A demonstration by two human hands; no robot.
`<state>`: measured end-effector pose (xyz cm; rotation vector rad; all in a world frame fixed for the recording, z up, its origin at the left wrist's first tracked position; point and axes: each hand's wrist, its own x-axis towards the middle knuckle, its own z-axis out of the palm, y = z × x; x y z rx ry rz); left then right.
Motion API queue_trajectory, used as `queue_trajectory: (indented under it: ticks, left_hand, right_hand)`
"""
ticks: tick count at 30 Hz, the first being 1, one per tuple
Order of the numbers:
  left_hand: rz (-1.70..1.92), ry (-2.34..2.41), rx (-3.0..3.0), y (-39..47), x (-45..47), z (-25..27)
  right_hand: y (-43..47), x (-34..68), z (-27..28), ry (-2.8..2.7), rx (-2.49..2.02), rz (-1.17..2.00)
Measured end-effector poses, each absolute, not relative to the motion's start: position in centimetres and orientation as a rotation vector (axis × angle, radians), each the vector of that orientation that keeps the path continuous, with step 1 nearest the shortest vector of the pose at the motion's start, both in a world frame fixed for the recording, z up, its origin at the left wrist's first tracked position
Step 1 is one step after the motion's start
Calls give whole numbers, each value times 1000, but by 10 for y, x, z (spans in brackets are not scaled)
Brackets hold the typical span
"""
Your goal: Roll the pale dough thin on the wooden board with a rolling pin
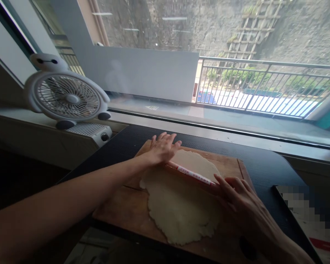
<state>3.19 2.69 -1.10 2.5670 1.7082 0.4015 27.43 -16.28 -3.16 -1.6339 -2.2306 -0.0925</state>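
Note:
A wide sheet of pale dough (181,212) with a ragged edge lies flat on a wooden board (121,203). Across it runs a slim rolling pin (192,173) with a red and white printed wrapping. My left hand (165,148) rests with its palm over the pin's far-left end, its fingers stretched out and apart. At the near-right end, my right hand (238,192) is bent around the pin, which hides that end. Dough shows on both sides of the pin.
The board lies on a dark table (275,172) beside a large window. A white fan (71,97) stands on the ledge at left, above a small white box (99,134) with a knob. A flat dark-edged object (291,205), partly blurred, lies at right.

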Motion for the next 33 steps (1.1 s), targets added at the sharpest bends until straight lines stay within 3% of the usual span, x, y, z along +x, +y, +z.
queue_trajectory:
  ticks: [5, 10, 16, 24, 33]
  left_hand:
    - [574, 1681, 2663, 66, 78, 2]
    - [771, 1660, 2695, 30, 48, 1]
    - [333, 1162, 2951, -24, -2, 3]
    - [404, 1533, 2667, 51, 52, 3]
    - [292, 1315, 2819, -2, 8, -5]
  right_hand:
    - [-148, 274, -15, -2210, -1743, -46]
    - [-161, 267, -15, -2233, -1717, -56]
    - [-165, 263, -23, -2260, -1632, 21]
    - [-130, 276, -13, -2175, -1760, -119]
    - [-167, 267, -26, -2252, -1601, -103]
